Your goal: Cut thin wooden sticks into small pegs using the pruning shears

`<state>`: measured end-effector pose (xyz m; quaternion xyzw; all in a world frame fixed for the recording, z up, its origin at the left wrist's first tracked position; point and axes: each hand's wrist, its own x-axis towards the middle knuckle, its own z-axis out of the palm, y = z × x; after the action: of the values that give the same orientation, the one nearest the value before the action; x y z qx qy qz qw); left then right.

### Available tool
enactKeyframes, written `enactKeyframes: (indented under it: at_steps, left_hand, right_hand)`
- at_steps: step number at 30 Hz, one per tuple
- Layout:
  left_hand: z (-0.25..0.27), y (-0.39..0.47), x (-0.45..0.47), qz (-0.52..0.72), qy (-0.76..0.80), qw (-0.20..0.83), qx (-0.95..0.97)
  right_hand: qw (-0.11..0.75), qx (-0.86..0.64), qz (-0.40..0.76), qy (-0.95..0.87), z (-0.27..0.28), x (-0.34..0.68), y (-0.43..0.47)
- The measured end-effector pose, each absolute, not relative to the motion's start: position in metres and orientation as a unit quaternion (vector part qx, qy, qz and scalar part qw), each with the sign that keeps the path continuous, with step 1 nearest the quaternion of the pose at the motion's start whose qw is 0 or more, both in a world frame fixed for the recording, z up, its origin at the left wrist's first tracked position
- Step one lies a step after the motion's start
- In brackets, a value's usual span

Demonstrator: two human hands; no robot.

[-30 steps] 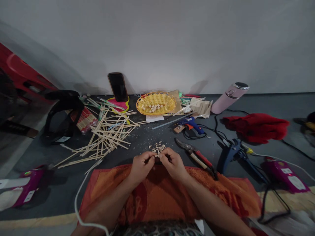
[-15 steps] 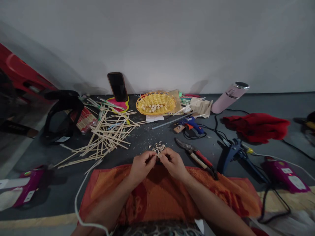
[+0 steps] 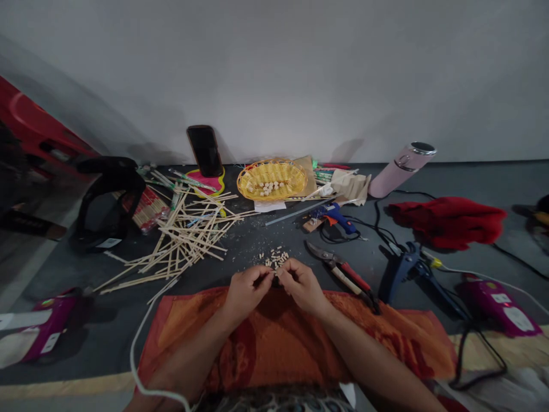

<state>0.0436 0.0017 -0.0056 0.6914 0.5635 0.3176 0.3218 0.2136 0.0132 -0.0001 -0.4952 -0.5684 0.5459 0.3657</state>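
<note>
My left hand [image 3: 249, 289] and my right hand [image 3: 301, 284] meet over the near edge of the table, thumbs and fingers pinched together. Between the fingertips shows a pale bit, seemingly a small piece of wooden stick [image 3: 273, 273], mostly covered by the fingers. Just beyond them lies a little heap of short cut stick pieces [image 3: 278, 257] on the dark tabletop. Under my wrists is an orange towel [image 3: 274, 343]. To the right of my right hand rest red-handled pruning shears [image 3: 343, 273].
Long wooden sticks [image 3: 189, 234] are piled at left. At the back stand a yellow basket [image 3: 295, 186] with several small cubes, a phone [image 3: 205, 151] and a pink flask [image 3: 401, 170]. A blue glue gun [image 3: 337, 217], blue clamp-like tool [image 3: 405, 269] and red cloth [image 3: 450, 223] lie right.
Both hands keep nearly the same place, with only a slight shift of the fingertips around the pale bit. Everything else stays where it was.
</note>
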Motion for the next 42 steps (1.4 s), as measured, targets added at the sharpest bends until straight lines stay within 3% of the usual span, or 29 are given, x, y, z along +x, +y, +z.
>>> enactKeyframes:
  at_steps: [10,18,30,42]
  left_hand:
    - [-0.003,0.001,0.042,0.303,0.575,0.313,0.692]
    - [0.001,0.000,0.045,0.364,0.530,0.406,0.649]
    - [0.008,0.003,0.044,0.339,0.557,0.445,0.613]
    - [0.008,0.004,0.043,0.341,0.540,0.449,0.625]
  right_hand:
    - [0.371,-0.491,0.564,-0.551,-0.004,0.214,0.013]
    - [0.385,-0.493,0.521,-0.581,0.002,0.215,0.015]
    - [0.366,-0.417,0.645,-0.525,-0.002,0.217,0.013]
    - [0.355,-0.454,0.597,-0.558,-0.003,0.220,0.013]
